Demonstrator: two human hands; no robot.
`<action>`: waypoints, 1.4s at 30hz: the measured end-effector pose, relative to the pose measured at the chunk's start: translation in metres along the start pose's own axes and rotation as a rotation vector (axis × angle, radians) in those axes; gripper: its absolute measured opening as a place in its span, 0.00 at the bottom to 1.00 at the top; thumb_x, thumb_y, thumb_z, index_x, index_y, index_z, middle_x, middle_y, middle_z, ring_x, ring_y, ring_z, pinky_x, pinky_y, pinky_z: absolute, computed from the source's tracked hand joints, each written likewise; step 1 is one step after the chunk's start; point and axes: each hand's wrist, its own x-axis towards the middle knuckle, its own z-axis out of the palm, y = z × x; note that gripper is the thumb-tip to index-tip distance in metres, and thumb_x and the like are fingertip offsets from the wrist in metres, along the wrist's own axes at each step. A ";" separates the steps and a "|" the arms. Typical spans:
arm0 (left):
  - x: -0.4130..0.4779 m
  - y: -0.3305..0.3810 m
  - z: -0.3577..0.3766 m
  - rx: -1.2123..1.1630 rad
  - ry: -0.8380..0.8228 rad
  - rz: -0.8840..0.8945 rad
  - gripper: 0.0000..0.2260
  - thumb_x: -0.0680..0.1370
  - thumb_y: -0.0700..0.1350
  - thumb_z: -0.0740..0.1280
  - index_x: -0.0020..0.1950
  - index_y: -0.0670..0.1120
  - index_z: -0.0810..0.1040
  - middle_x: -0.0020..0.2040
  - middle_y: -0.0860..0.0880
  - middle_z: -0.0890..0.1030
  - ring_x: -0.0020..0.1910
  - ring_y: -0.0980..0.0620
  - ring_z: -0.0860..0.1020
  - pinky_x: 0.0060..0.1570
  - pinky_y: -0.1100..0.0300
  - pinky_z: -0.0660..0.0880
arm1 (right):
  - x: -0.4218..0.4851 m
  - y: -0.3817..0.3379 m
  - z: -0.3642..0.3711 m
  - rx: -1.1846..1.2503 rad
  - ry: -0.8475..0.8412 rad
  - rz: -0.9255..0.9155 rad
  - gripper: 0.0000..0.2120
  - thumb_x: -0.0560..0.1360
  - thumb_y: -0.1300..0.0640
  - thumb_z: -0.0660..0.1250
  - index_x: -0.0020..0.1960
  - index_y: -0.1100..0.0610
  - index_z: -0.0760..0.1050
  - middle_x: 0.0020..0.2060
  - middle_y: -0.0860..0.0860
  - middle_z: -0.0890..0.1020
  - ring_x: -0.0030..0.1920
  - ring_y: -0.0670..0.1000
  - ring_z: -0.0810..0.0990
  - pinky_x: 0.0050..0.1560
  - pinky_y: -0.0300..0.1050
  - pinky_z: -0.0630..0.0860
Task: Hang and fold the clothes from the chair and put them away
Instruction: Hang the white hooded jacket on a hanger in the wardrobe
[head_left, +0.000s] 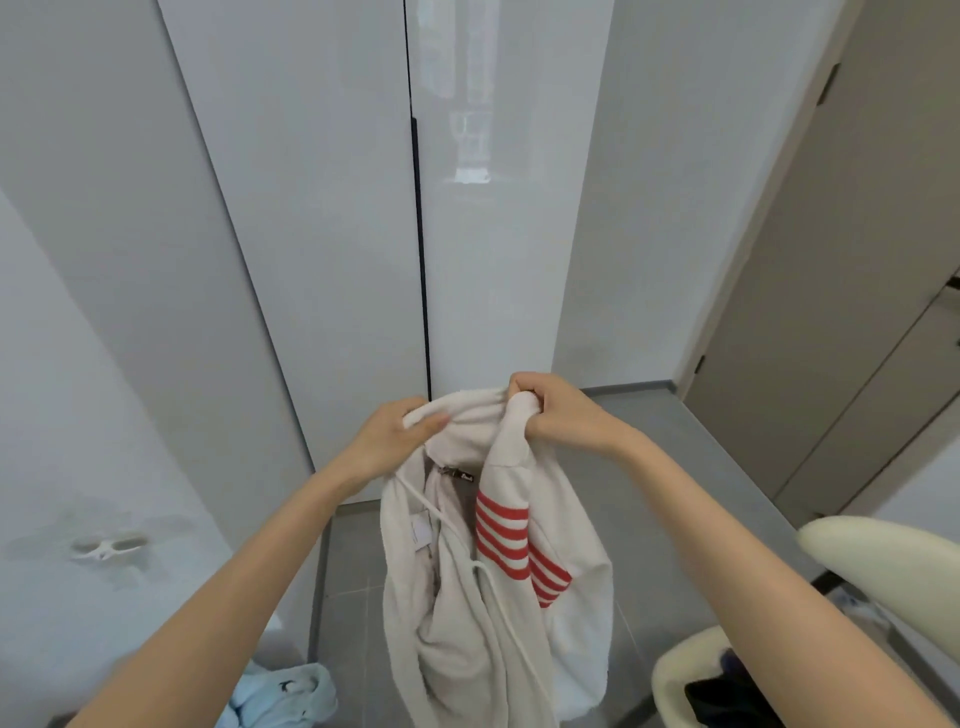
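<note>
A person stands facing white wardrobe doors (332, 234), both bare arms stretched forward and slightly bent at the elbow, holding up a cream hoodie (457, 613) by its top edge. The left hand (395, 441) grips the fabric on one side, thumb laid across the cloth and fingers curled under it. The right hand (558, 413), a little higher and just beside the left, is closed in a fist round a bunched fold of the same garment, knuckles turned upward. A short span of cloth is drawn between the two grips.

Below the hands the hoodie hangs loose and crumpled in mid-air, clear of the grey tiled floor (649, 467). Under the right-hand grip falls a sleeve banded with red stripes (501, 525). Just under the left-hand grip a metal zip pull (457, 474) shows at the neck, and a white drawstring (498, 587) trails down the middle of the garment.

Well below the left forearm, at the lower edge of the view, a pale blue garment (283, 693) lies in a heap. Below and outside the right forearm stands a cream chair (893, 556), its curved back rising near the elbow, with dark clothes (722, 696) lying on its seat. Beyond the right hand, past the wardrobe's corner, a taupe door (857, 291) stands shut. The dark seam between the two wardrobe doors runs down to a point directly behind the grips.
</note>
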 end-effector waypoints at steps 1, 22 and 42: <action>0.001 0.003 -0.002 -0.054 0.038 0.000 0.13 0.80 0.52 0.63 0.39 0.45 0.76 0.30 0.54 0.71 0.29 0.62 0.68 0.31 0.68 0.63 | 0.000 0.006 0.000 -0.023 0.009 0.010 0.14 0.64 0.73 0.60 0.35 0.54 0.67 0.29 0.42 0.70 0.30 0.41 0.66 0.33 0.37 0.62; -0.004 0.029 -0.062 -0.114 0.259 0.190 0.11 0.79 0.51 0.64 0.40 0.47 0.77 0.28 0.60 0.73 0.27 0.63 0.69 0.30 0.73 0.64 | 0.038 -0.044 0.088 0.199 0.457 -0.140 0.13 0.83 0.49 0.50 0.41 0.52 0.59 0.29 0.41 0.65 0.28 0.41 0.62 0.31 0.36 0.64; 0.022 0.000 -0.113 -0.353 0.585 0.170 0.07 0.80 0.44 0.62 0.43 0.48 0.76 0.41 0.58 0.79 0.40 0.67 0.75 0.45 0.74 0.68 | 0.102 -0.059 0.102 0.277 0.299 0.002 0.03 0.79 0.54 0.61 0.48 0.49 0.72 0.38 0.44 0.70 0.36 0.41 0.67 0.38 0.34 0.65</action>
